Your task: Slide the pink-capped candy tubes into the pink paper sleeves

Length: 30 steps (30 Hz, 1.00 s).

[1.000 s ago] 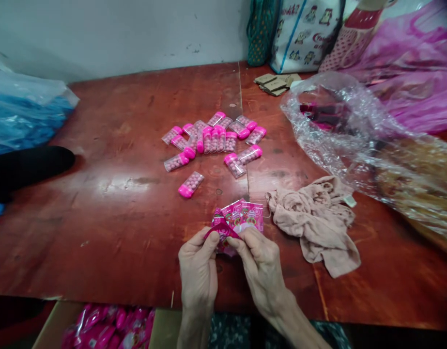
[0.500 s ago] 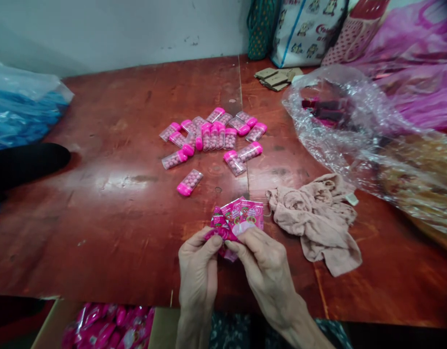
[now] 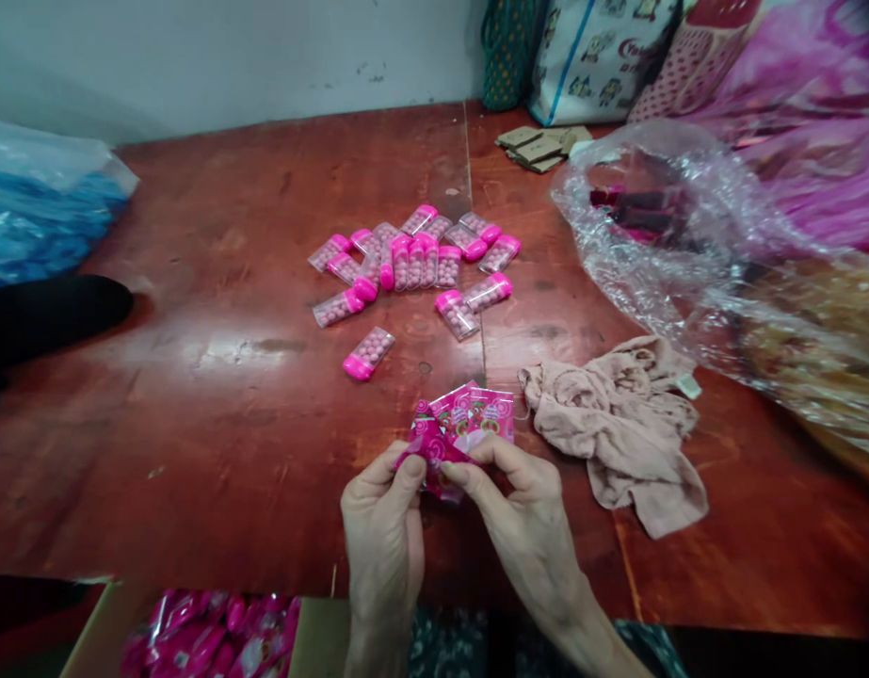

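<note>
While both hands work near the table's front edge, the head view shows the left hand (image 3: 384, 518) and the right hand (image 3: 523, 513) each closed in a pinch, thumb against forefinger, on opposite sides of one pink printed sachet (image 3: 438, 452); whether its mouth is open, I cannot tell. It sits between the fingertips, just in front of more pink sachets (image 3: 494, 407) fanned on the red-brown table (image 3: 229, 480). Beyond them, clear candy tubes (image 3: 418, 264) with bright pink caps lie in a loose cluster, each holding small pale pink balls, and one separate tube (image 3: 369, 354) lies nearer the hands. Below the table edge, a cardboard box (image 3: 322, 636) holds a heap of glossy pink packs (image 3: 215, 636). At far left, a translucent plastic bag (image 3: 35, 146) contains blue items too blurred to name. At right, dark and pink pieces show through a crumpled clear plastic bag (image 3: 582, 202), with a beige cloth (image 3: 614, 424) near it. Behind stands a white printed bag (image 3: 596, 61), its contents hidden.
</note>
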Each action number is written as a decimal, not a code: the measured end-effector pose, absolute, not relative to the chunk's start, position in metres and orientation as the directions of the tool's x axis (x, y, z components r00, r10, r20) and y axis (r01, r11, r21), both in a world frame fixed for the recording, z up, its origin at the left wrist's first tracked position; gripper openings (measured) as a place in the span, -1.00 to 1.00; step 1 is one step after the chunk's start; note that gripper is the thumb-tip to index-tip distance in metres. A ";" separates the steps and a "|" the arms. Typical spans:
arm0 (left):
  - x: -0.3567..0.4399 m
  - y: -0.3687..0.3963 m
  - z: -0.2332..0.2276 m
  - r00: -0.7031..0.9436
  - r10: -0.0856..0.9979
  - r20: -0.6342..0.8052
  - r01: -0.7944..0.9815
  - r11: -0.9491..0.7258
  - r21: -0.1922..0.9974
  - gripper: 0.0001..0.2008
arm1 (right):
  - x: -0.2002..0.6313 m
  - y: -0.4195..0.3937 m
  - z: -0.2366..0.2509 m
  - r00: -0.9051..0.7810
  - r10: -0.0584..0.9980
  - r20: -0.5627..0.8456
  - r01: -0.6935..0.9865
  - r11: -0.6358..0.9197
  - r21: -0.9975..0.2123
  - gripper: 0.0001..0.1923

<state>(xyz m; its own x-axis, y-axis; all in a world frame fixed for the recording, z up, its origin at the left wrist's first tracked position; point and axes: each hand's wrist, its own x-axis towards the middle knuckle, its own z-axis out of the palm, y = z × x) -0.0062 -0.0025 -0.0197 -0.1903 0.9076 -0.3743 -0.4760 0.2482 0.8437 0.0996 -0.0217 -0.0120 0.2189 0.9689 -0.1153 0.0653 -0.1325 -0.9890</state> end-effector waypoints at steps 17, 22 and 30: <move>-0.009 0.001 -0.027 -0.347 0.839 -0.418 -0.515 0.202 0.833 -0.81 | 0.099 -0.017 -0.016 0.174 0.981 -0.091 0.158 -0.119 -0.980 -0.83; -0.011 -0.003 -0.031 -0.364 0.882 -0.298 -0.418 0.131 0.899 -0.79 | 0.095 -0.018 -0.020 0.197 0.980 -0.001 0.199 -0.041 -0.979 -0.87; -0.026 -0.003 -0.027 -0.218 0.973 0.074 -0.003 -0.077 0.997 -0.86 | 0.099 -0.017 -0.022 0.126 0.986 0.108 0.296 0.066 -0.953 -0.87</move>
<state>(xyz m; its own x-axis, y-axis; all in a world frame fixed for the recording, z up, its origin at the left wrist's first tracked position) -0.0260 -0.0030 -0.0272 -0.2181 0.9731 0.0744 -0.0027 -0.0769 0.9970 0.0994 -0.0169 -0.0216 0.1255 0.9862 0.1078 0.2963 0.0665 -0.9528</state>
